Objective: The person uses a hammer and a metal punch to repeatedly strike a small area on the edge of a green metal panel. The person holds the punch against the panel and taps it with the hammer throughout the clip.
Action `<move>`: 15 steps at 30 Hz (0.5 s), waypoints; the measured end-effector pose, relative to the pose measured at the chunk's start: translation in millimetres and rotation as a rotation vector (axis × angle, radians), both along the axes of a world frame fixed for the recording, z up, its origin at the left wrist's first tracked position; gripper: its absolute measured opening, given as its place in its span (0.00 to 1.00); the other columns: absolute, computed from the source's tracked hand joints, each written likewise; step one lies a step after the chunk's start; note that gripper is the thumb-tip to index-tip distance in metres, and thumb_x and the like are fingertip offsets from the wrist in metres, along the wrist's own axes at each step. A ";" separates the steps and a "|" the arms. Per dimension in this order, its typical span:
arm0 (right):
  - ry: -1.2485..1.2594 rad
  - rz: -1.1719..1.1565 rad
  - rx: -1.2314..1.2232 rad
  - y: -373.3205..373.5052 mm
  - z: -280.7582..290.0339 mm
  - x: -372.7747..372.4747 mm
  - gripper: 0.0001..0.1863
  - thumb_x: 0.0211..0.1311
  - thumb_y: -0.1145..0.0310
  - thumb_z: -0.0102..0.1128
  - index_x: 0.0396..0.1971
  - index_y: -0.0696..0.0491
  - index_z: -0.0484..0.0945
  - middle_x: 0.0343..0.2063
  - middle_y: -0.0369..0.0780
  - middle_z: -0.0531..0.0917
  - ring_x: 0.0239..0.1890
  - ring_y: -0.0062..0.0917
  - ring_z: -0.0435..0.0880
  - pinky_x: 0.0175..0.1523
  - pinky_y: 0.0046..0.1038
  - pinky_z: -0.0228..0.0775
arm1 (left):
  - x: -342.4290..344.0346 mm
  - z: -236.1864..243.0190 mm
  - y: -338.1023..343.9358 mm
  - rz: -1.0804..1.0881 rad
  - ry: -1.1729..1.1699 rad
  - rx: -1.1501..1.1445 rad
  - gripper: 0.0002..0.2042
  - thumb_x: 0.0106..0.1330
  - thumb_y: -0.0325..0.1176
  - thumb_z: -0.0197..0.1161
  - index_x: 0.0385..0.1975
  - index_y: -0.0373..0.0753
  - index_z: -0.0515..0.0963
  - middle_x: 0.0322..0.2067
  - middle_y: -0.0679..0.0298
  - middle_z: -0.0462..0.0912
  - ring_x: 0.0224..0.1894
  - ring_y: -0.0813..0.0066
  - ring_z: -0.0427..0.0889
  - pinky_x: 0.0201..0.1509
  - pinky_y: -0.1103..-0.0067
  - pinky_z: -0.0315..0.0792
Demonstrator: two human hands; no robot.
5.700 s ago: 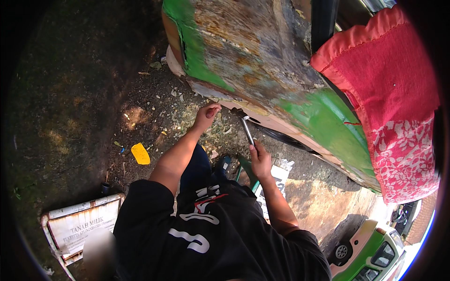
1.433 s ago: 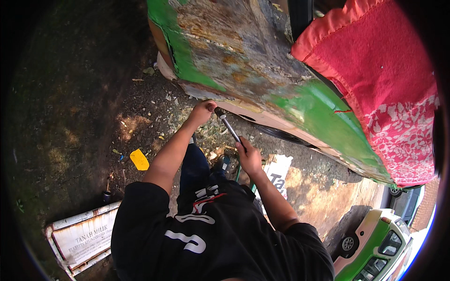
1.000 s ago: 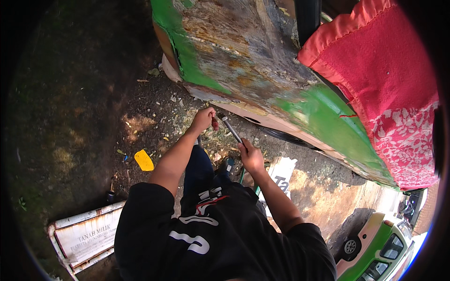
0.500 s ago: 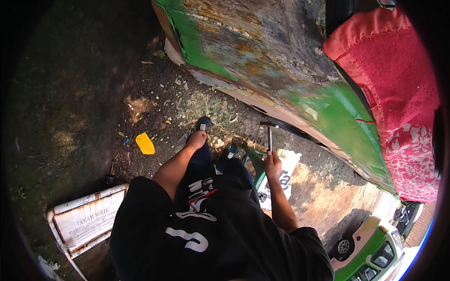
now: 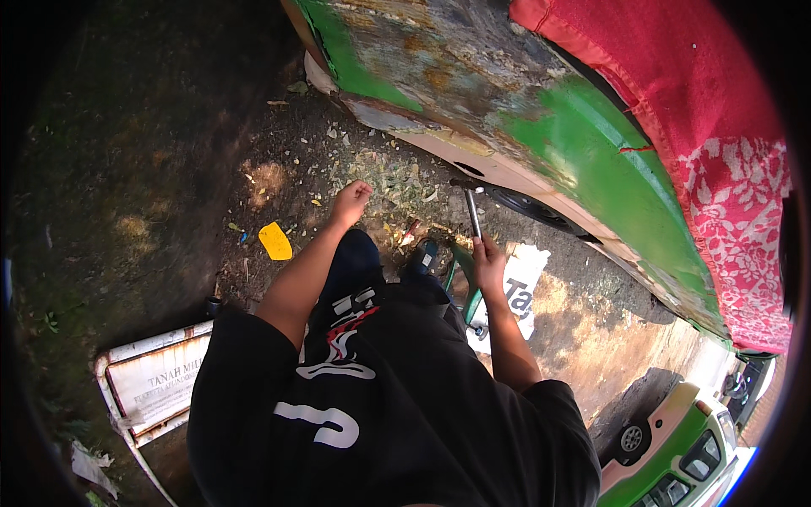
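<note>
My right hand (image 5: 488, 264) grips a hammer (image 5: 473, 215) by its metal handle, with the dark head pointing away from me. The head hangs close to the lower edge of a vehicle body (image 5: 583, 127), whose green paint is worn down to bare and rusty patches. No contact between hammer and body can be made out. Out in front of my left knee, my left hand (image 5: 351, 204) is curled closed above the littered ground. Nothing shows sticking out of its fingers.
A red cloth (image 5: 650, 84) drapes over the vehicle on the right. Below lie a white printed sheet (image 5: 528, 275), a green object (image 5: 466, 283) and a yellow piece (image 5: 274, 242). At lower left stands a rusty-framed sign (image 5: 156, 384); another vehicle (image 5: 659, 465) stands at lower right.
My left hand has lifted forward and away from my leg. The hammer has swung a little forward and left in my right hand. My view has shifted slightly.
</note>
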State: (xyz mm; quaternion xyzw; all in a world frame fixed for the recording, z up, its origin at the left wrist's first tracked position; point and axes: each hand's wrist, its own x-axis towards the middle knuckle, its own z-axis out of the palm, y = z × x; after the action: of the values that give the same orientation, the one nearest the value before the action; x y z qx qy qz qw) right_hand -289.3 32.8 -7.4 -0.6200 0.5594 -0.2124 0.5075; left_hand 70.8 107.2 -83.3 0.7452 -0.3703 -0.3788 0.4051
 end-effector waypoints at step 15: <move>0.038 -0.271 0.096 97.1 37.9 -0.3 0.17 0.71 0.62 0.53 0.49 0.59 0.79 0.20 0.33 0.76 0.26 0.13 0.71 0.32 0.21 0.65 | 12.9 0.7 27.4 -0.038 0.097 -0.146 0.06 0.69 0.27 0.55 0.42 0.35 0.77 0.36 0.64 0.82 0.39 0.77 0.79 0.46 0.78 0.73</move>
State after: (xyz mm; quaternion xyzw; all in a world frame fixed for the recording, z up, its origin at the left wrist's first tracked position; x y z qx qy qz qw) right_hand -289.5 129.9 30.5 -0.5178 0.6570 -0.2401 0.4926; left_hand 83.7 134.6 -82.7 0.6873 -0.3907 -0.3940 0.4687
